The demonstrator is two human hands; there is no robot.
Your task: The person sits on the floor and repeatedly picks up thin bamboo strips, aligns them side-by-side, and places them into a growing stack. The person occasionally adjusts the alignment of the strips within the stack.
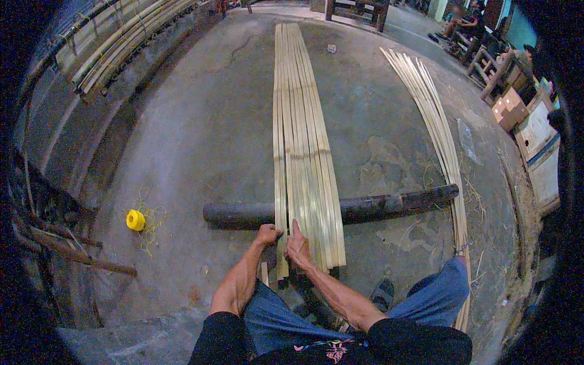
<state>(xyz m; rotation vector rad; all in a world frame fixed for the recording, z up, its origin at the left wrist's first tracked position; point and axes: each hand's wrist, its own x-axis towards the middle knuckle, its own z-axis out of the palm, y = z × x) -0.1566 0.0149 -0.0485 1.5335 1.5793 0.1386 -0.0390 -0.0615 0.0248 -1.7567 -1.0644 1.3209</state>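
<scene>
In the head view, we see a fan of long pale strips running away from us along the concrete floor, with their near ends laid across a dark log. The log seems to be there to prop those ends off the floor, so that fingers can get around the edges. Our left hand is curled nearly closed at the fan's left edge, thumb side against the outermost strip, probably to steady it; we cannot tell whether it truly pinches the wood. Our right hand is partly open, forefinger stretched forward over the strips and the other fingers bent; what they grasp underneath is hidden. A narrow gap parts the leftmost strips from the rest, and both hands work near it. The fan lies ahead of and between our knees, most of its width to the right of the left hand, its length reaching well beyond both. A second bundle lies off to the right, and a yellow twine roll sits well apart on the left.
</scene>
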